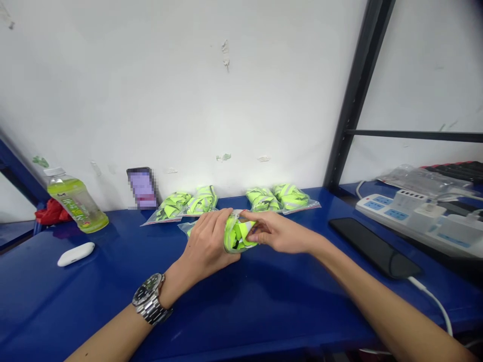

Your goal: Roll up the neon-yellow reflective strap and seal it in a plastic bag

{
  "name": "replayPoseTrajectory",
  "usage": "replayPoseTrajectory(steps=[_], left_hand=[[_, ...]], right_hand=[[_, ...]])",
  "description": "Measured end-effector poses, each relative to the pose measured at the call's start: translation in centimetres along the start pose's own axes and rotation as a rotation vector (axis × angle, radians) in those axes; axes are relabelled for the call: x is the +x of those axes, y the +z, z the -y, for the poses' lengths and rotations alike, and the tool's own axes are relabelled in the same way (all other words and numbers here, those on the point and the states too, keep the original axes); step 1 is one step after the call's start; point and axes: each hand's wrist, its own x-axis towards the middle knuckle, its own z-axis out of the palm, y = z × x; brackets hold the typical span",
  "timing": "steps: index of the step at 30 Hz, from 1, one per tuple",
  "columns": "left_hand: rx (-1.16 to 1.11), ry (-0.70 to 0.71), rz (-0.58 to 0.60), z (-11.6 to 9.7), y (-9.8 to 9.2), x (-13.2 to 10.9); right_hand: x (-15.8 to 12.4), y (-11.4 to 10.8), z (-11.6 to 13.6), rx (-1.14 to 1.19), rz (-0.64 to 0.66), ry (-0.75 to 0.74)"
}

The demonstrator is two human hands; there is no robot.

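Above the middle of the blue table, my left hand (209, 239) is wrapped round a clear plastic bag (229, 241), its mouth facing right. Bunched inside is neon-yellow fabric (238, 234) with grey reflective strips and bits of black. My right hand (277, 232) is closed at the bag's mouth, thumb and fingers on the fabric; its fingertips are partly hidden. Behind my hands, along the wall, lie several filled bags of the same kind, a pair on the left (171, 206) and a pair on the right (289, 197).
At left stand a green drink bottle (77, 201) and a phone (143, 188) leaning on the wall, with a white case (76, 254) nearer me. At right lie a black phone (373, 246) on a white cable and a power strip (415, 216) with plugs. A dark metal post (352, 95) rises behind.
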Motion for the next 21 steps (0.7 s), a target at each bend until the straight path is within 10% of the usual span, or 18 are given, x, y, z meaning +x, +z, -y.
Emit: replayPoseTrajectory(steps=[11,16,21], left_hand=[[-0.085,-0.089,-0.17,-0.7,-0.7,0.4],[-0.17,-0.07,-0.154,-1.7,-1.2,0.7],[-0.172,0.002,-0.156,-2.7,-0.7,1.1]], right_hand=[[0.4,1.6,1.4,-0.41,-0.766,0.149],[0.3,1.0,1.7,0.034,-0.242,0.195],[1.4,2.5,1.1,-0.03,-0.325,0.314]])
